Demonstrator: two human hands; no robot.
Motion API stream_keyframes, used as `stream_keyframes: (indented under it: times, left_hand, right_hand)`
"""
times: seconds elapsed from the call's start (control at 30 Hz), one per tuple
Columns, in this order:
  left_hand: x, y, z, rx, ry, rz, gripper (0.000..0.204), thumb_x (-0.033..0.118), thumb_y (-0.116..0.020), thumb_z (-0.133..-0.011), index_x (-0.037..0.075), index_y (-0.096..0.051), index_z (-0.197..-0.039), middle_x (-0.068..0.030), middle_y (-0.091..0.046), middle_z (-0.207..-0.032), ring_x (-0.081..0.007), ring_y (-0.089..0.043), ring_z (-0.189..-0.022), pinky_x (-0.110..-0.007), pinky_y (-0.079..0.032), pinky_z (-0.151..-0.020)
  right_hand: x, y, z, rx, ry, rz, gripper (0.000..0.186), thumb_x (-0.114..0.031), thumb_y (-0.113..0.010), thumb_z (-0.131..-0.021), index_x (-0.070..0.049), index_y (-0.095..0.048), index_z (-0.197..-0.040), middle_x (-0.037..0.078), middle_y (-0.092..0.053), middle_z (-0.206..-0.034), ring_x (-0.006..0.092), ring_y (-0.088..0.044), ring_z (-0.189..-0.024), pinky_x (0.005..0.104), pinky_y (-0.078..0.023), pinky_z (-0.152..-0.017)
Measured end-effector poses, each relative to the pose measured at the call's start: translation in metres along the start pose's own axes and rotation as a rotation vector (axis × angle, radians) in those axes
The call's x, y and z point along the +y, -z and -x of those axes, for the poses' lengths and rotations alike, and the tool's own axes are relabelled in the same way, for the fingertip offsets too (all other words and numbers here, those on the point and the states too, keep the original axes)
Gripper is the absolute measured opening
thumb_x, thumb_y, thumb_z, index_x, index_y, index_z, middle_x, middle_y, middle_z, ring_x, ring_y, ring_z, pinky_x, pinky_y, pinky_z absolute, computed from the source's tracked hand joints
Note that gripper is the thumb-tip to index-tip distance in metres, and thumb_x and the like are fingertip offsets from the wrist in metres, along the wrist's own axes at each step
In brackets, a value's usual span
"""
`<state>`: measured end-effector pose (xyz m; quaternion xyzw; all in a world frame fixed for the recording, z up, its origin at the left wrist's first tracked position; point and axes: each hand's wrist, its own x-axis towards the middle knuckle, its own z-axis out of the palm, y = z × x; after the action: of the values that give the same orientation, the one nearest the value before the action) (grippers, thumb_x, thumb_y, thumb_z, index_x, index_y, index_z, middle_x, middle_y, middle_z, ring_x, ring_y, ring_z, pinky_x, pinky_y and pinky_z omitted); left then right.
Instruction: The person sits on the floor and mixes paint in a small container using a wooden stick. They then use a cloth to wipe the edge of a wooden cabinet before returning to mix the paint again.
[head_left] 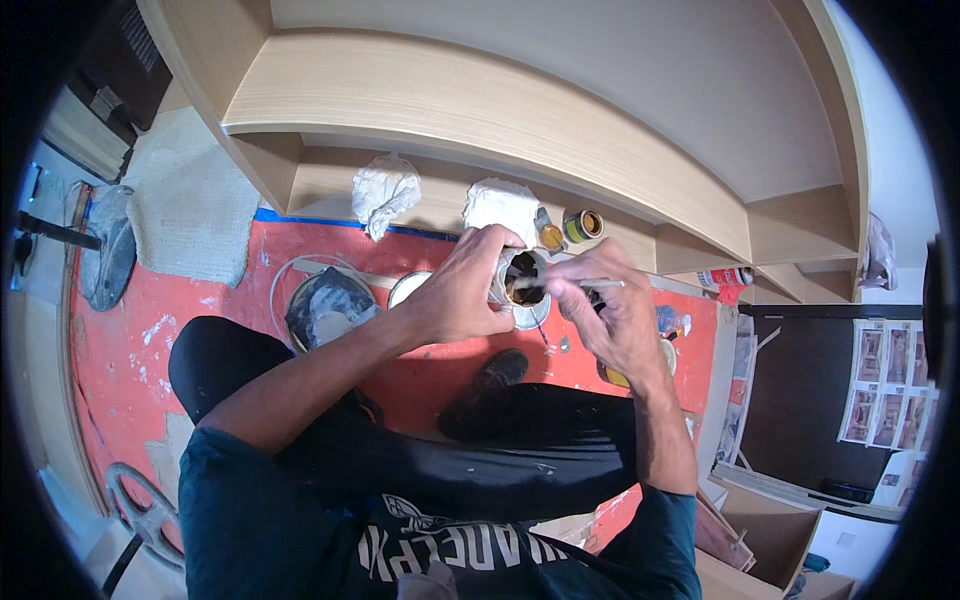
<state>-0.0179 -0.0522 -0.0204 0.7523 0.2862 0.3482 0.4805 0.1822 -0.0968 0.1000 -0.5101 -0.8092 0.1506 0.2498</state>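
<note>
My left hand (455,295) grips a small cylindrical container (523,266) with dark contents, holding its open top toward the camera above the red floor covering. My right hand (615,320) pinches a thin pale stick (606,283), whose far end reaches into the container; whether it carries bristles is unclear. Behind my hands, on the wooden shelf's bottom board, are a crumpled white cloth (385,190), a folded white cloth (500,210), an open can with a green label (582,226) and a small lid with yellow-brown contents (550,236). A white round lid (408,288) lies partly behind my left wrist.
Wooden shelving (460,90) spans ahead. A dirty bucket (307,300) stands left on the red floor covering (180,290), near a woven mat (195,190) and metal round base (108,270). A plastic bottle (668,320) is right; an open wooden box (765,525) sits lower right.
</note>
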Motion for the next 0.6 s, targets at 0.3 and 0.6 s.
stream_keyframes:
  times: [0.3, 0.6]
  left_hand:
    - [0.004, 0.001, -0.002, 0.019, 0.014, -0.029, 0.071, 0.013, -0.080, -0.071, 0.001, -0.044, -0.130, -0.0237, -0.053, -0.124, -0.0402, -0.050, -0.123, -0.048, -0.044, -0.105]
    - [0.002, 0.005, -0.002, 0.006, -0.019, -0.075, 0.070, 0.015, -0.081, -0.071, -0.002, -0.043, -0.128, -0.0264, -0.053, -0.122, -0.0423, -0.050, -0.118, -0.049, -0.044, -0.104]
  right_hand:
    - [0.000, 0.006, 0.001, -0.022, -0.130, -0.018, 0.012, -0.013, -0.076, -0.092, -0.004, -0.079, -0.100, 0.009, -0.076, -0.091, 0.0248, -0.060, -0.081, 0.0366, -0.051, -0.076]
    - [0.002, 0.003, -0.002, -0.070, -0.157, -0.054, 0.013, -0.015, -0.076, -0.093, -0.004, -0.080, -0.100, 0.009, -0.075, -0.087, 0.0219, -0.058, -0.079, 0.0354, -0.049, -0.076]
